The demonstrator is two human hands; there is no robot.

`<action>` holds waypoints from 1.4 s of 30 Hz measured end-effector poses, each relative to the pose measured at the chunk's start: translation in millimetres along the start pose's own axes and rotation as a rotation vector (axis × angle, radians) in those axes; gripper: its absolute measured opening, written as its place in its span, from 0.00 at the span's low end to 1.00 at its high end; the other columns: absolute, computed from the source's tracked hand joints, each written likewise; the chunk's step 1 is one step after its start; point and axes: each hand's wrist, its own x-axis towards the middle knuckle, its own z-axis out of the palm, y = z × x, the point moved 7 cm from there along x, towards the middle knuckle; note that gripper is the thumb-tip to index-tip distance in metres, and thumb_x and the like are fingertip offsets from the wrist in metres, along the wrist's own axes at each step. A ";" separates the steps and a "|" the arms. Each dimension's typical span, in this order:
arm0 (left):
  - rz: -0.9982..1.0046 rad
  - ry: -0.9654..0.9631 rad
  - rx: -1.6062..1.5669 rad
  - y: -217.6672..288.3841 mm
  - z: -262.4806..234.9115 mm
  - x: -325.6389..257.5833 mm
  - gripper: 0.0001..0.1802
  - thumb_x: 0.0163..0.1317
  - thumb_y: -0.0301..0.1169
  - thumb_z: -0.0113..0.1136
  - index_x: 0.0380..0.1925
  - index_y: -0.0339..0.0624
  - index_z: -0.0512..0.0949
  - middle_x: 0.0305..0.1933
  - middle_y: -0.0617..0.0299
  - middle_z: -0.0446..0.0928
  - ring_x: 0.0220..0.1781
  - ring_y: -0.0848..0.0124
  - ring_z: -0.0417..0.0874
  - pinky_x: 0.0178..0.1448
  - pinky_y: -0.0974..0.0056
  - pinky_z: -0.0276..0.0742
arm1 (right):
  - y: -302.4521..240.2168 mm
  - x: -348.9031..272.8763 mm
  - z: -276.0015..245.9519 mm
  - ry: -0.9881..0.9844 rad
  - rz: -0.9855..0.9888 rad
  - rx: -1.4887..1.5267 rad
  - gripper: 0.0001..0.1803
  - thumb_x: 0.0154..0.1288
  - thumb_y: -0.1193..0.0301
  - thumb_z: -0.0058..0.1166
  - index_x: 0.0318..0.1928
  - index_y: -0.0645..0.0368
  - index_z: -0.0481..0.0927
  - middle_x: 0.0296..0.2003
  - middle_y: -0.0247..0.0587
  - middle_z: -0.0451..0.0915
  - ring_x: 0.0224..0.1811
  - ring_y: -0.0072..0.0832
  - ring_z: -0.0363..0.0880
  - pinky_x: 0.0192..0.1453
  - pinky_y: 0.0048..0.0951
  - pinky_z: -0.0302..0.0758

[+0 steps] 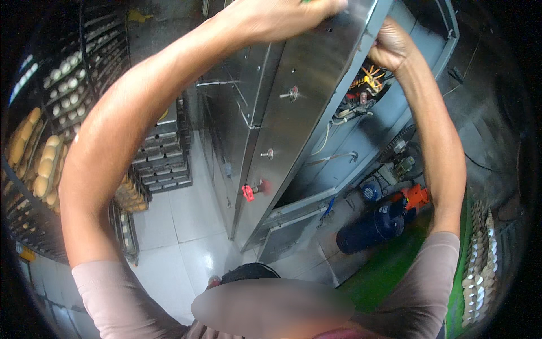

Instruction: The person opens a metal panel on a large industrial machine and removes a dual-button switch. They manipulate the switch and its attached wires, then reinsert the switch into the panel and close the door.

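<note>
Both arms reach up around a tall stainless steel cabinet (302,107). At the top edge, my left hand (291,17) is on the outer face of its front panel, fingers bent and partly cut off by the frame. A bit of green shows by these fingers; its kind is unclear. My right hand (393,48) is behind the panel's edge, inside the open side, with curled fingers; what they hold is hidden. Below it, a bundle of wires (370,82) and electrical parts sits in the cabinet. The panel carries a toggle switch (291,94), another toggle switch (268,153) and a red valve knob (248,192).
Racks at left hold bread rolls (48,164) and trays of pale dough pieces (68,85). Stacked metal trays (164,152) stand behind my left arm. A dark blue gas cylinder (370,226) and a motor (389,175) are at lower right, near stacked egg trays (479,265).
</note>
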 end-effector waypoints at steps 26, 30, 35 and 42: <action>-0.460 -0.038 -0.635 -39.3 26.4 -8.0 0.20 0.69 0.41 0.56 0.52 0.37 0.72 0.43 0.59 0.74 0.32 0.73 0.82 0.38 0.69 0.83 | 12.7 -2.9 -6.8 0.013 0.085 -0.008 0.17 0.71 0.67 0.56 0.55 0.63 0.79 0.38 0.32 0.83 0.27 0.10 0.78 0.19 0.06 0.68; -0.406 -0.028 -0.644 -43.8 25.8 -11.2 0.20 0.69 0.41 0.57 0.51 0.37 0.72 0.41 0.60 0.74 0.34 0.73 0.83 0.41 0.68 0.85 | 14.8 -2.3 -2.0 0.052 0.063 -0.016 0.16 0.70 0.67 0.57 0.53 0.62 0.80 0.37 0.31 0.83 0.25 0.07 0.76 0.17 0.05 0.63; -0.323 0.027 -0.779 -45.3 24.2 -14.7 0.17 0.68 0.38 0.60 0.47 0.36 0.74 0.40 0.62 0.75 0.36 0.73 0.83 0.45 0.68 0.86 | 10.5 -1.7 -13.8 0.097 0.037 -0.088 0.15 0.69 0.70 0.57 0.52 0.63 0.80 0.30 0.28 0.81 0.19 0.05 0.69 0.17 0.06 0.62; -0.472 -0.121 -0.834 -53.3 19.9 -5.2 0.13 0.65 0.35 0.63 0.43 0.39 0.75 0.34 0.66 0.76 0.34 0.75 0.83 0.41 0.72 0.84 | 11.5 -3.9 -7.3 0.139 0.058 -0.052 0.13 0.69 0.72 0.56 0.52 0.61 0.81 0.27 0.25 0.80 0.16 0.04 0.64 0.16 0.07 0.59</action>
